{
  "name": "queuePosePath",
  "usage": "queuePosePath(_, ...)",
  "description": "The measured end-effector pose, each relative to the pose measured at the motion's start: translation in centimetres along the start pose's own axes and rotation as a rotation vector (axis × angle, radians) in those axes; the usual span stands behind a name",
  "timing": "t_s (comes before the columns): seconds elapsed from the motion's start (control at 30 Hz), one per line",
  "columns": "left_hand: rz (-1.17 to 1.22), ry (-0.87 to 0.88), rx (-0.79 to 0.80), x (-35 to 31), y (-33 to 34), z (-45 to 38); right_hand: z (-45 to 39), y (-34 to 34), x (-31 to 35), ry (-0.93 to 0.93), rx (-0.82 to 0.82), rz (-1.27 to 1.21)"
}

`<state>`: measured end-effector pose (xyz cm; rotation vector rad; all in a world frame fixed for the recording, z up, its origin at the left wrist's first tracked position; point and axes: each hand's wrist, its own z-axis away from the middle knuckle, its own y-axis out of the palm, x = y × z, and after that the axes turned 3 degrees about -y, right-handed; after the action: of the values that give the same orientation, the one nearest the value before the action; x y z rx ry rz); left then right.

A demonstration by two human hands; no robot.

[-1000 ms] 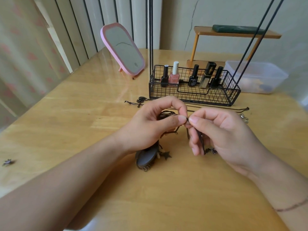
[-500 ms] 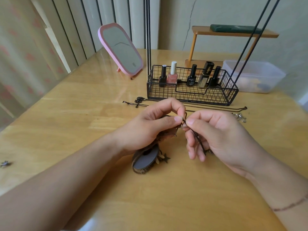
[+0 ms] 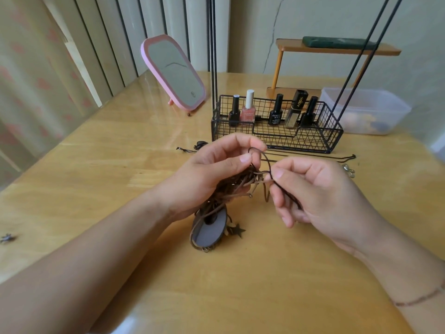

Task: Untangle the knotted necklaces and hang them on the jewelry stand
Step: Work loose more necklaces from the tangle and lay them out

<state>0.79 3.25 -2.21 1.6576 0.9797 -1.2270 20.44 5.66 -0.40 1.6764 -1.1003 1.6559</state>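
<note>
My left hand point(image 3: 214, 174) grips a knotted bundle of brown cord necklaces point(image 3: 237, 186) above the table centre. From the bundle hang a flat oval pendant point(image 3: 212, 231) and a small star charm point(image 3: 237, 230), both touching the table. My right hand point(image 3: 310, 191) pinches a dark cord point(image 3: 267, 162) that loops up out of the tangle. The black wire jewelry stand point(image 3: 277, 138) is just behind my hands, its thin rods rising out of view. A thin black necklace point(image 3: 313, 156) lies in front of the stand's basket.
Several nail polish bottles point(image 3: 250, 109) stand in the stand's basket. A pink mirror point(image 3: 174, 73) is at back left, a clear plastic box point(image 3: 366, 109) and a small wooden shelf point(image 3: 337, 48) at back right. Small charms lie at left point(image 3: 7, 238) and right point(image 3: 348, 169).
My hands have drawn slightly apart and lifted the tangle, so more of the brown cord bundle shows. A dark loop now stands out between my fingers.
</note>
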Motion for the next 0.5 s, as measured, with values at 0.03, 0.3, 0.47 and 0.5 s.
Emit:
queuePosePath(0.03,-0.017,0.006,0.007,-0.1,-0.1,0.0,0.0,0.0,0.0,-0.009,0.002,-0.005)
queuePosePath(0.3,-0.389,0.186,-0.093,-0.2,0.1,0.0,0.0,-0.1,-0.4,-0.119,0.019,0.044)
queuePosePath(0.47,-0.482,0.216,-0.082,-0.2,-0.2,0.0,0.1,-0.2,-0.9,-0.214,0.002,0.186)
queuePosePath(0.5,-0.496,0.216,-0.080,-0.1,-0.2,0.0,0.1,-0.2,-1.0,-0.220,0.000,0.205)
